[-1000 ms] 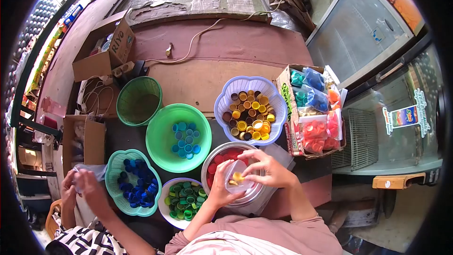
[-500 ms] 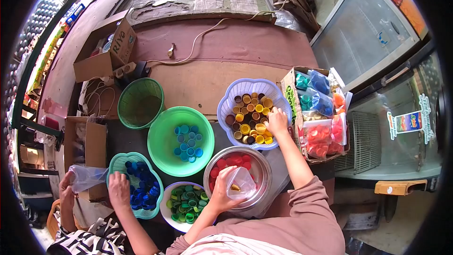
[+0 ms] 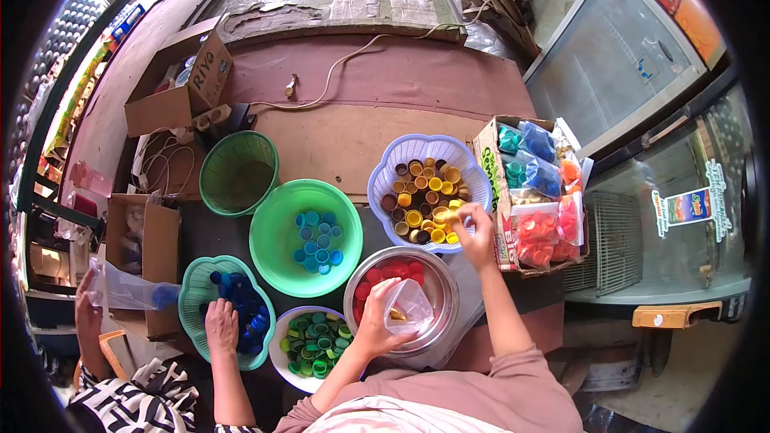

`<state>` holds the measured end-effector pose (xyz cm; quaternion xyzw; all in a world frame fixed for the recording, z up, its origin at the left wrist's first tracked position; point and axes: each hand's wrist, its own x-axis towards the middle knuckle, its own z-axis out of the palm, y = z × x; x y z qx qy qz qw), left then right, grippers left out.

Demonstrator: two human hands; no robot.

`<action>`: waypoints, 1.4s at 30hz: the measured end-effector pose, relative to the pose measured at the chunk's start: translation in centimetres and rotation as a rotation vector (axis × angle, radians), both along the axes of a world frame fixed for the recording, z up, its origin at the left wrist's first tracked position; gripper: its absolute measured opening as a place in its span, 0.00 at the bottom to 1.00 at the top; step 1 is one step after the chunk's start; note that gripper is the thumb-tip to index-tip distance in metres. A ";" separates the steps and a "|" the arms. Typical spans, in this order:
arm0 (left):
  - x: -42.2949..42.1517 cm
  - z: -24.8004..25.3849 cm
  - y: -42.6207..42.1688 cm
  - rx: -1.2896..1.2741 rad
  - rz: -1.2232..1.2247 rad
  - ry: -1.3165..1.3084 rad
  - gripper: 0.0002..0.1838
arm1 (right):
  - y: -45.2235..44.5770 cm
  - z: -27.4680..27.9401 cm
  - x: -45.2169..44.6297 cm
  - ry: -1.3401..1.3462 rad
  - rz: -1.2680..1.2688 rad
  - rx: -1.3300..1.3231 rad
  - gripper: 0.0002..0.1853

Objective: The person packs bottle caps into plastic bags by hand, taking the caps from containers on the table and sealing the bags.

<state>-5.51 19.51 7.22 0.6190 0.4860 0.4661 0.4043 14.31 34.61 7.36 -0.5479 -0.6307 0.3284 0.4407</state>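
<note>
My left hand (image 3: 375,325) holds a clear plastic bag (image 3: 407,308) with a few yellowish caps low inside it, over the metal bowl (image 3: 449,305) of red caps (image 3: 399,271). At the lower right edge of the lilac basket (image 3: 378,207), my right hand (image 3: 476,234) pinches a yellow cap (image 3: 447,216). Brown, yellow and dark caps (image 3: 417,184) lie in that basket. Just left of my left hand is a white bowl (image 3: 282,359) of green caps (image 3: 315,342).
A co-worker's hand (image 3: 222,325) reaches into a teal basket (image 3: 191,292) of dark blue caps; the other holds a bag (image 3: 132,287). A green bowl (image 3: 265,255) has light blue caps. A green basket (image 3: 238,144) and a box of bagged caps (image 3: 504,228) stand behind.
My right hand went from the bag to the lilac basket, then drew back slightly with a yellow cap. The co-worker's one hand moved into the blue caps, the other left with the bag.
</note>
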 end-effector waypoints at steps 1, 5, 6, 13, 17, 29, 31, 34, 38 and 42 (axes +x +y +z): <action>0.0 -0.1 0.1 0.003 0.005 -0.002 0.50 | -1.6 1.8 -0.6 0.031 0.091 0.066 0.06; 0.2 -0.5 -0.2 -0.039 0.004 -0.043 0.50 | -6.8 6.7 -3.2 -0.206 0.485 0.178 0.11; 0.2 -0.4 -0.2 -0.034 0.004 -0.037 0.50 | -7.3 7.5 -3.8 -0.340 0.558 0.234 0.11; -0.2 0.0 -0.2 0.021 0.008 -0.005 0.50 | -0.5 0.6 -1.4 -0.269 0.270 0.097 0.06; -0.3 0.3 -0.2 0.027 0.001 0.011 0.49 | 5.6 -5.9 1.2 -0.677 0.217 0.126 0.07; -1.1 -0.1 0.0 0.046 -0.021 0.034 0.49 | 8.7 -10.4 2.1 -1.108 0.250 0.073 0.04; -1.1 -0.2 0.0 0.054 -0.026 0.027 0.49 | 8.2 -9.9 2.0 -1.044 0.172 0.139 0.03; -1.2 -0.3 -0.1 0.041 -0.026 0.020 0.49 | 7.1 -8.3 1.8 -0.928 0.045 0.229 0.04; -1.3 0.0 0.0 0.028 -0.028 0.014 0.50 | 4.1 -2.9 0.1 -0.664 -0.030 0.302 0.04; -1.2 0.0 0.0 0.031 -0.033 0.016 0.50 | -1.0 2.8 -2.2 -0.328 0.042 0.387 0.05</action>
